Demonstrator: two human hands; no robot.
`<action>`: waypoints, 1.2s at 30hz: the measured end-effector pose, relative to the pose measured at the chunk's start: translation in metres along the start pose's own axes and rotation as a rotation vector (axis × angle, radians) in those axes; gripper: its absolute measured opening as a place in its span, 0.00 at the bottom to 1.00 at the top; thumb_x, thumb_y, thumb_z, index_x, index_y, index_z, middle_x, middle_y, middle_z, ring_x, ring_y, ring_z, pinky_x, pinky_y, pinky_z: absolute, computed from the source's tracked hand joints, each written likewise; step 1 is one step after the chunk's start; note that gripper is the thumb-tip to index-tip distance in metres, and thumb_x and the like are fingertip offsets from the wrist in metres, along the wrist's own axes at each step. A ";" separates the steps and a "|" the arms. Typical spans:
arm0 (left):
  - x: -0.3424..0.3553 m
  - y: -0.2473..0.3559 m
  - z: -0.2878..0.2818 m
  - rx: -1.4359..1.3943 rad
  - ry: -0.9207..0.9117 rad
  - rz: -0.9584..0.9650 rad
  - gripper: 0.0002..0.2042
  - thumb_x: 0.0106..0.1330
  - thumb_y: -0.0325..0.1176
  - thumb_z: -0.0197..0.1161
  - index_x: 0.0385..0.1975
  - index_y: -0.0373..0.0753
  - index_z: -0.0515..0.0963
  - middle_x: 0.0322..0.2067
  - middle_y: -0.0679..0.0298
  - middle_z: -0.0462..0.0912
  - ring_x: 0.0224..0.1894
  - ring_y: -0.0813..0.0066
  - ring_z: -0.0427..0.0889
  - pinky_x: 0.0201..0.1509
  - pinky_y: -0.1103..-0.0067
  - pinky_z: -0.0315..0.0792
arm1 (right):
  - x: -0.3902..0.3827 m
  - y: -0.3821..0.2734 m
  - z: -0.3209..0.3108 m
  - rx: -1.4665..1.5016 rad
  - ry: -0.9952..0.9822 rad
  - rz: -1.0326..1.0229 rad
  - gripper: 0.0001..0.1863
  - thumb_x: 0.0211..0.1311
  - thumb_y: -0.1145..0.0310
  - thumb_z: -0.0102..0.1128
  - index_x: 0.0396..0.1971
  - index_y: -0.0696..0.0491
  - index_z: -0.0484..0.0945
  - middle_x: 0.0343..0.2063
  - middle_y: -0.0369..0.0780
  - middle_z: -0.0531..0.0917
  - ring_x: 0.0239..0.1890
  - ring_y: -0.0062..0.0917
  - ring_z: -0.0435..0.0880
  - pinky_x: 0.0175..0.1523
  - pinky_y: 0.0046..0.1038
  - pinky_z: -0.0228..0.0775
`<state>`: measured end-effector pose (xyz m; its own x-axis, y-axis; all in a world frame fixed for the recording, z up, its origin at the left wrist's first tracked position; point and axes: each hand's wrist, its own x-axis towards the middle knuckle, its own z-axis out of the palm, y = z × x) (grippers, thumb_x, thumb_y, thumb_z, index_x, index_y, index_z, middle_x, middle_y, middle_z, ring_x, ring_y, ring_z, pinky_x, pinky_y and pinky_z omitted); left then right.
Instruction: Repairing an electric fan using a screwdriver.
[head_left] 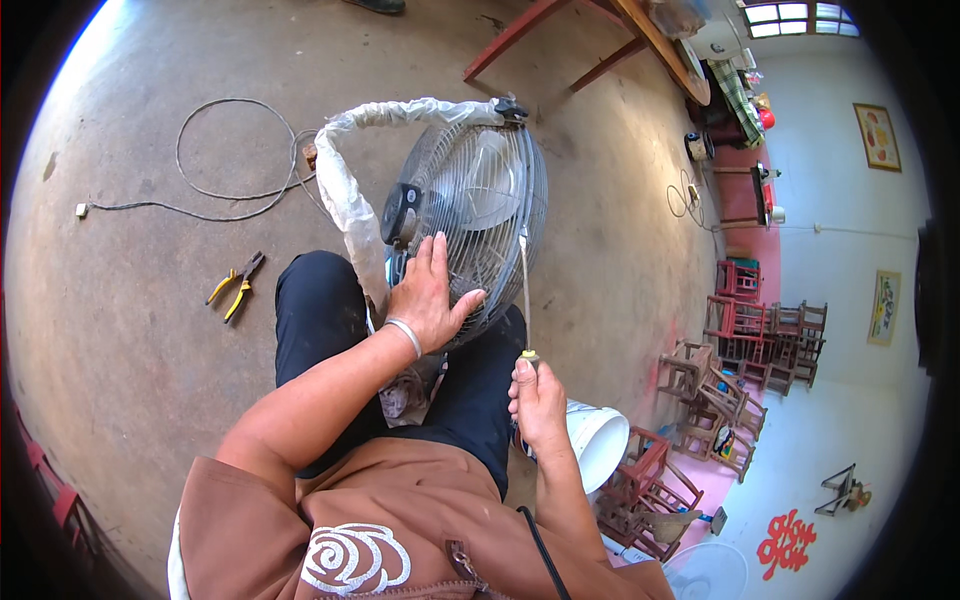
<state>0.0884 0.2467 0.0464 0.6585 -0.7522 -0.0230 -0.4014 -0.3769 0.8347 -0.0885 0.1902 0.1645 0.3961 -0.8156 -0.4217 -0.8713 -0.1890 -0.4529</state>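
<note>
A metal floor fan (480,200) with a wire cage and a plastic-wrapped tubular frame (345,185) rests against my knees. My left hand (428,295) lies flat on the lower part of the cage, fingers spread, a silver bracelet on the wrist. My right hand (537,400) grips the handle of a long screwdriver (524,295), whose shaft points up to the rim of the cage.
Yellow-handled pliers (236,285) lie on the concrete floor to my left, beyond them a looped grey cable (215,190). A white bucket (598,440) stands by my right side. Red wooden stools (735,340) are stacked on the right, a wooden table (640,40) farther off.
</note>
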 end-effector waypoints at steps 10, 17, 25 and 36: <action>-0.001 -0.007 -0.003 0.016 -0.030 0.005 0.46 0.62 0.58 0.56 0.66 0.25 0.48 0.64 0.39 0.55 0.62 0.43 0.63 0.63 0.63 0.65 | 0.006 -0.040 -0.057 -0.133 -0.321 0.089 0.22 0.72 0.51 0.45 0.34 0.59 0.69 0.17 0.39 0.79 0.15 0.22 0.78 0.21 0.26 0.71; 0.000 -0.007 0.000 0.019 0.016 -0.013 0.46 0.62 0.59 0.55 0.66 0.25 0.48 0.64 0.38 0.56 0.62 0.41 0.62 0.64 0.62 0.64 | 0.015 -0.050 -0.073 0.203 -0.453 0.209 0.23 0.71 0.48 0.46 0.36 0.57 0.70 0.17 0.38 0.76 0.14 0.20 0.75 0.19 0.22 0.68; 0.000 0.003 0.002 -0.015 -0.034 -0.005 0.46 0.61 0.58 0.58 0.67 0.26 0.48 0.65 0.39 0.54 0.63 0.43 0.62 0.62 0.63 0.67 | 0.029 0.043 0.038 0.586 -0.253 -0.155 0.20 0.72 0.49 0.45 0.36 0.54 0.67 0.17 0.36 0.73 0.15 0.18 0.72 0.21 0.20 0.66; 0.003 0.004 0.004 0.048 0.008 -0.015 0.46 0.62 0.58 0.58 0.66 0.25 0.48 0.64 0.40 0.57 0.63 0.44 0.62 0.65 0.64 0.61 | 0.064 0.061 0.024 0.193 -0.025 -0.375 0.19 0.71 0.53 0.47 0.30 0.56 0.68 0.13 0.37 0.75 0.15 0.24 0.77 0.23 0.28 0.68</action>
<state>0.0862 0.2409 0.0473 0.6694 -0.7423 -0.0305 -0.4220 -0.4137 0.8067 -0.1096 0.1397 0.0914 0.6846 -0.6957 -0.2174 -0.5958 -0.3622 -0.7168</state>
